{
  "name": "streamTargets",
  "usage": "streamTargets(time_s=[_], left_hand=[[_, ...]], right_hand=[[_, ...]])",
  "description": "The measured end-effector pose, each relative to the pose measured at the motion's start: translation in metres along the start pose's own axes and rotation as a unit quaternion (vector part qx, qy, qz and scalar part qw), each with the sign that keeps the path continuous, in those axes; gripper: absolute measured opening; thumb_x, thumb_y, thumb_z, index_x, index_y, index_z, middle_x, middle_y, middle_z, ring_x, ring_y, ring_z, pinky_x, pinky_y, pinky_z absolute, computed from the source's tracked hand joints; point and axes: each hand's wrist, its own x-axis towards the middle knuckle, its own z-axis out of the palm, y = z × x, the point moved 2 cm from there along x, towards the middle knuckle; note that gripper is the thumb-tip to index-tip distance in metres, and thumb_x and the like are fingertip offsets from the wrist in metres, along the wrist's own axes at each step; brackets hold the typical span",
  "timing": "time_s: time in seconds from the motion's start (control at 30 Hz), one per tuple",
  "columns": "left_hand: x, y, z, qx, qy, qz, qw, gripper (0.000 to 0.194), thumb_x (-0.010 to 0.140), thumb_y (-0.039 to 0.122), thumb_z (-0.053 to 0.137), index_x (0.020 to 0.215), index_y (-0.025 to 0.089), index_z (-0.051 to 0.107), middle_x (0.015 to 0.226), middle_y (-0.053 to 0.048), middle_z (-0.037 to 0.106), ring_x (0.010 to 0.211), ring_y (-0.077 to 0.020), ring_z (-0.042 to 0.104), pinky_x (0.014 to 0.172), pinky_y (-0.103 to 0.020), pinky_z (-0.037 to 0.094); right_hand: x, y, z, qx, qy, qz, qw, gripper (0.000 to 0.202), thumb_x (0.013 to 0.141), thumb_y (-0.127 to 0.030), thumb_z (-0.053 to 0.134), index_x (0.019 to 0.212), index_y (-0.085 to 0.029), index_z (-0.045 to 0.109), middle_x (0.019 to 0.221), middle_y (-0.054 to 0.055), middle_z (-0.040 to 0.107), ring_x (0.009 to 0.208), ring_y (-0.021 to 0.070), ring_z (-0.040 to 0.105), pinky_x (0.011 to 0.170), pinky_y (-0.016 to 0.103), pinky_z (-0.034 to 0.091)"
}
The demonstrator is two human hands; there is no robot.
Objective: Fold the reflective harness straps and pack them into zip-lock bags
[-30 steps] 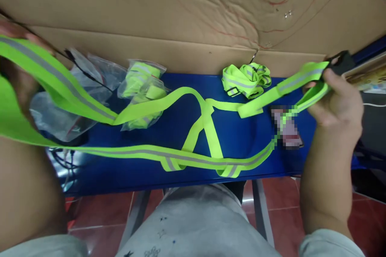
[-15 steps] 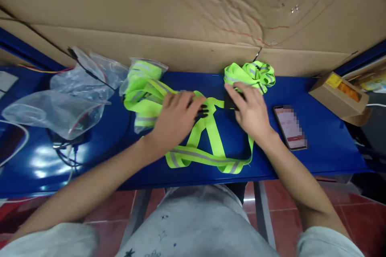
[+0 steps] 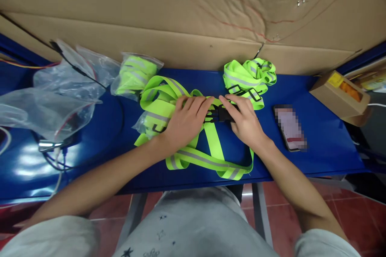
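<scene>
A black side-release buckle lies between my hands in the head view. My left hand (image 3: 188,118) is closed on its pronged half (image 3: 212,116), with part of the grip hidden under the fingers. My right hand (image 3: 245,116) grips the socket half (image 3: 223,114). Prong tips meet the socket's mouth or sit just inside it; I cannot tell how deep. Both halves belong to a neon-yellow reflective strap harness (image 3: 208,158) with a grey stripe, spread in loops below my hands. More loose yellow strap (image 3: 153,106) is bunched beside my left hand.
A coiled bundle of yellow straps (image 3: 249,74) lies at the back, and a bagged one (image 3: 137,74) stands farther left. Clear plastic bags (image 3: 69,108) and cables (image 3: 60,164) cover the left side. A phone (image 3: 291,128) and a cardboard box (image 3: 340,96) are right.
My hands have come closer together, bringing the two buckle halves from apart to meeting. The loose strap by my left hand has shifted right, away from the bagged bundle.
</scene>
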Motion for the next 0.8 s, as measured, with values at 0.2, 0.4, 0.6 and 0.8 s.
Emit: streamTargets(time_s=[0.2,0.4,0.6,0.8], left_hand=[[0.001,0.004,0.001,0.021,-0.004,0.018,1.0,0.051,0.107,0.008,0.036,0.153,0.009,0.057,0.136,-0.018,0.072,0.117,-0.0332,0.071,0.108,-0.052,0.05],[0.003,0.001,-0.003,0.019,0.003,-0.004,1.0,0.052,0.109,0.01,0.034,0.157,0.011,0.054,0.138,-0.018,0.071,0.122,-0.0329,0.07,0.111,-0.051,0.049],[0.004,0.006,-0.007,-0.007,-0.038,-0.007,0.999,0.056,0.109,0.011,0.031,0.161,0.012,0.05,0.138,-0.021,0.071,0.123,-0.035,0.07,0.114,-0.056,0.048],[0.005,0.018,-0.004,0.005,-0.024,-0.022,0.999,0.06,0.106,0.007,0.029,0.165,0.01,0.041,0.137,-0.022,0.07,0.123,-0.0336,0.07,0.111,-0.053,0.051]], right_hand=[[0.002,-0.01,0.002,0.001,-0.012,-0.001,1.0,0.075,0.098,0.004,0.036,0.168,-0.019,0.045,0.151,0.017,0.06,0.141,0.0319,0.055,0.122,0.056,0.047],[0.003,-0.001,-0.009,0.006,-0.004,-0.005,1.0,0.083,0.093,0.006,0.037,0.17,-0.023,0.042,0.154,0.016,0.059,0.144,0.0324,0.054,0.121,0.058,0.049],[0.002,-0.008,-0.005,0.016,-0.014,0.011,1.0,0.076,0.099,0.002,0.034,0.17,-0.025,0.042,0.154,0.015,0.06,0.146,0.0304,0.054,0.125,0.058,0.047],[0.002,-0.021,0.013,0.02,-0.001,0.056,0.998,0.074,0.103,-0.003,0.029,0.174,-0.023,0.032,0.164,0.019,0.051,0.154,0.0311,0.048,0.127,0.058,0.043]])
